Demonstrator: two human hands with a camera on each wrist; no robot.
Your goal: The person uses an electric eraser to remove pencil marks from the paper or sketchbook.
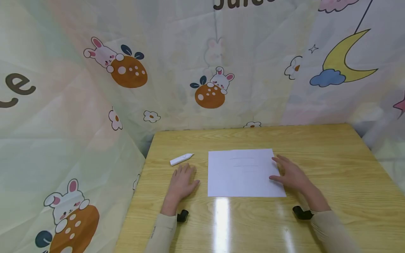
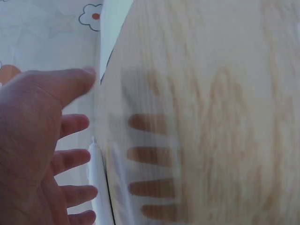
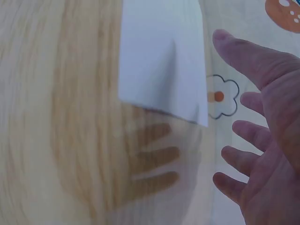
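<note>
A white sheet of paper (image 1: pixel 240 179) with a few faint lines lies flat on the wooden table. Over its right edge hovers my right hand (image 1: pixel 292 174), fingers spread and thumb apart, holding nothing; the right wrist view shows the paper (image 3: pixel 161 56) beside that hand (image 3: pixel 276 126). My left hand (image 1: pixel 181 182) is left of the sheet, fingers extended, also holding nothing. Just beyond its fingertips lies a white pen-shaped tool (image 1: pixel 181 159) with a thin tip pointing right. In the left wrist view the tool (image 2: pixel 97 183) appears past the fingers of the left hand (image 2: pixel 33 136).
The light wooden table (image 1: pixel 332 158) reaches back to a printed cloth (image 1: pixel 177 88) with rabbits, flowers and a moon, which also hangs along the left side. Black wrist mounts (image 1: pixel 182 215) stick out at both sleeves.
</note>
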